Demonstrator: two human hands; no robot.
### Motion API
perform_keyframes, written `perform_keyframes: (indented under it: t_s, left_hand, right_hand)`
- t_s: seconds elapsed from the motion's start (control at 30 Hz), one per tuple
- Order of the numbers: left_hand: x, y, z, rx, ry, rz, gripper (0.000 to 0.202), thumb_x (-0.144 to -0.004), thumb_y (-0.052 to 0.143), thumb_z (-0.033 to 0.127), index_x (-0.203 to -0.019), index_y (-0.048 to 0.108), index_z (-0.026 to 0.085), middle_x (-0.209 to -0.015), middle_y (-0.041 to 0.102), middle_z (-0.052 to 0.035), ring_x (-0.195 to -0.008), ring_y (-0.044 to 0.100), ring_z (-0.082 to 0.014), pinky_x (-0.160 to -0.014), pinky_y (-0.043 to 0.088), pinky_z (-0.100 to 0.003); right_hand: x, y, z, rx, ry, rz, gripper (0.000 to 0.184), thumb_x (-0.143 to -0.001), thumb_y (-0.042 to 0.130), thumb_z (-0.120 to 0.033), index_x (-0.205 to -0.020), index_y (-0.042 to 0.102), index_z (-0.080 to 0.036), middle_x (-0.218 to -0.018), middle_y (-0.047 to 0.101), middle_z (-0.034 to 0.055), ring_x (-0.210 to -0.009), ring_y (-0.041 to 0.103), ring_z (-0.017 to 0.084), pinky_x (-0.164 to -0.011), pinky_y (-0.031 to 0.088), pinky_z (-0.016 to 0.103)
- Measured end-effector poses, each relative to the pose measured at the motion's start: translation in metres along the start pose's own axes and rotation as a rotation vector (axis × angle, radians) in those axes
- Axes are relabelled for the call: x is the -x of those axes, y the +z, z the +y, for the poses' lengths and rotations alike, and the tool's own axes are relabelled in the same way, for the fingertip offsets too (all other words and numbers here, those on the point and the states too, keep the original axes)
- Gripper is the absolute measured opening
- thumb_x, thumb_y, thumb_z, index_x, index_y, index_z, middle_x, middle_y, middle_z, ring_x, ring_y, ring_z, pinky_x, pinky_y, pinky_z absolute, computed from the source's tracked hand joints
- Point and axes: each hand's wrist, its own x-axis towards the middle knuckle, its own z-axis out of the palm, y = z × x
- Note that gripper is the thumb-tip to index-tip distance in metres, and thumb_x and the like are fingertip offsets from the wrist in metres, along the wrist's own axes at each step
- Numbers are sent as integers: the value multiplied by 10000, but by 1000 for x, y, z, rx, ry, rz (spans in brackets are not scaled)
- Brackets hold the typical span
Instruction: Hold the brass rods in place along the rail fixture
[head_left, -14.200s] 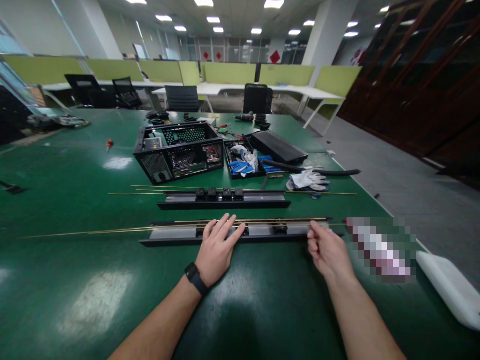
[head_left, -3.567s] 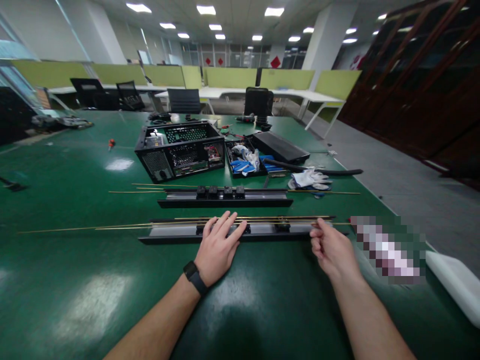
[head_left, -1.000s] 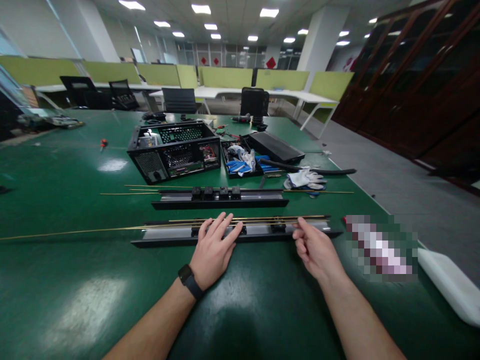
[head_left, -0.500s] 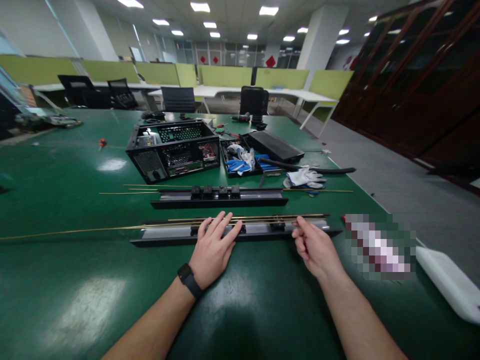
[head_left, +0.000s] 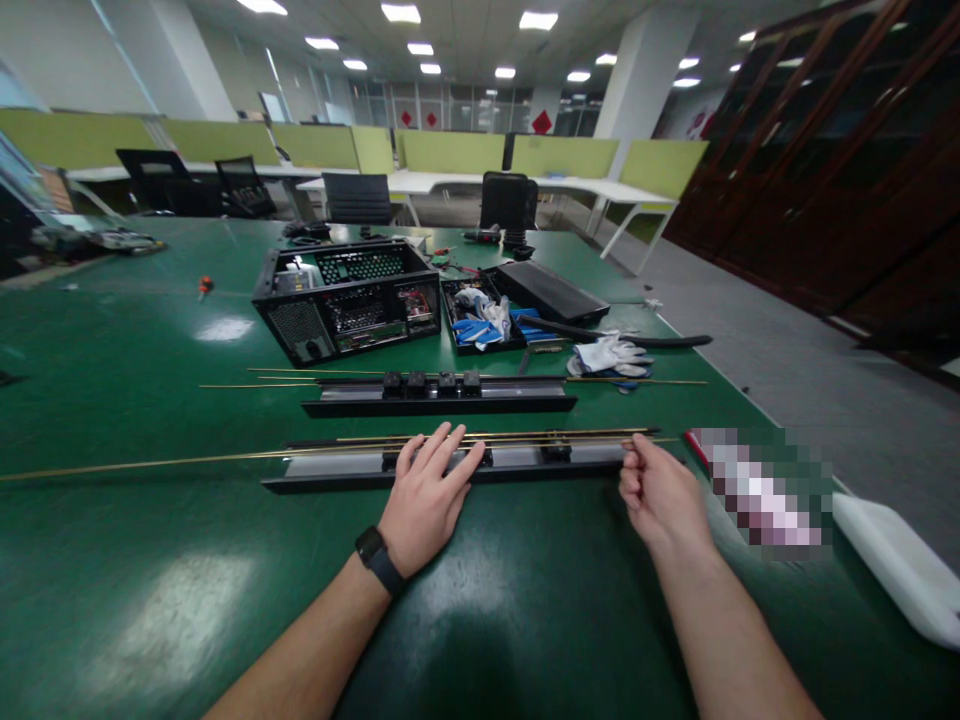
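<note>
In front of me lies a long black channel (head_left: pixel 525 475) with a pale strip inside and small black blocks (head_left: pixel 556 447) in it. Thin brass-coloured rods (head_left: pixel 187 460) run lengthwise over it, the longest reaching past its left end. My left hand (head_left: pixel 427 480), a dark watch on its wrist, lies across the channel's middle with fingers spread over the rods, covering part of a block. Near the right end, my right hand (head_left: pixel 660 490) pinches a thin brass rod between thumb and fingers; its tip shows just past the hand.
Behind lies a second channel (head_left: pixel 442 408) with black blocks and thin rods. Farther back are an opened computer case (head_left: pixel 349 305), a tray with gloves (head_left: pixel 484 325), a black panel (head_left: pixel 551 290) and more gloves (head_left: pixel 611 358). A blurred object and a white item (head_left: pixel 892 560) lie right.
My right hand has slid right along the channel with the pinched rod, whose tip now shows beyond the hand. My left hand has stayed in place.
</note>
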Motion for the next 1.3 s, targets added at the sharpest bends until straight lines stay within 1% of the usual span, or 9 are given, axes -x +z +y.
perform_keyframes:
  t_s: [0.1,0.2,0.3,0.37,0.53,0.77,1.0,1.2,1.3]
  left_hand:
    - [0,0,0,-3,-4,-3,496,-965,517,213,-1454,489,293,-1534,460,-81,-1445,374,-283,-1160,273,-507]
    - [0,0,1,-8,-6,-10,500,-964,521,219,-1456,485,299,-1530,466,-81,-1445,376,-282,-1162,272,-510]
    - [-1,1,1,-4,-8,-14,505,-966,513,212,-1462,477,303,-1535,459,-79,-1451,366,-278,-1166,268,-512]
    - [0,1,1,-1,-9,-18,501,-970,505,210,-1462,477,302,-1543,448,-76,-1456,358,-277,-1168,266,-512]
    - [1,1,0,0,-3,-9,498,-971,501,205,-1460,480,297,-1535,458,-81,-1449,368,-283,-1160,277,-518]
    - [-2,1,1,3,-10,-11,504,-964,518,208,-1458,484,300,-1532,461,-86,-1444,376,-284,-1163,276,-522]
    - [0,0,0,-2,-2,-2,494,-964,514,214,-1452,492,289,-1529,467,-83,-1446,376,-283,-1161,281,-511]
    - [-2,1,1,-5,-12,-24,506,-965,515,212,-1461,479,304,-1540,452,-75,-1451,367,-278,-1167,270,-510]
    - [-2,1,1,-3,-12,-22,511,-959,521,204,-1460,481,301,-1541,451,-78,-1451,366,-279,-1168,268,-512]
  right_hand:
    - [1,1,0,18,-14,1,307,-750,810,-397,-787,612,-166,-561,555,-45,-323,373,42,-235,218,138]
    - [10,7,6,116,37,-161,417,-694,844,-490,-803,616,-160,-600,605,-13,-311,381,44,-231,196,140]
    - [14,10,11,178,60,-269,450,-656,862,-500,-784,613,-147,-607,611,1,-302,374,41,-232,169,141]
    - [11,8,9,156,29,-227,418,-660,860,-466,-775,617,-146,-589,593,-11,-306,373,41,-235,182,142]
    - [-2,0,3,94,-42,13,344,-716,813,-434,-761,604,-164,-541,548,-41,-312,372,48,-240,207,143]
    - [9,7,11,180,16,-230,439,-674,847,-499,-808,611,-154,-625,627,9,-305,388,47,-241,178,145]
    - [-3,-2,3,92,-66,12,381,-722,816,-475,-781,588,-176,-559,561,-38,-312,390,51,-241,210,139]
    - [12,9,13,181,26,-236,466,-693,828,-554,-798,602,-160,-606,615,-6,-296,381,45,-234,179,140]
    - [11,8,12,172,32,-249,440,-679,850,-506,-790,604,-158,-598,601,-15,-300,373,42,-234,182,140]
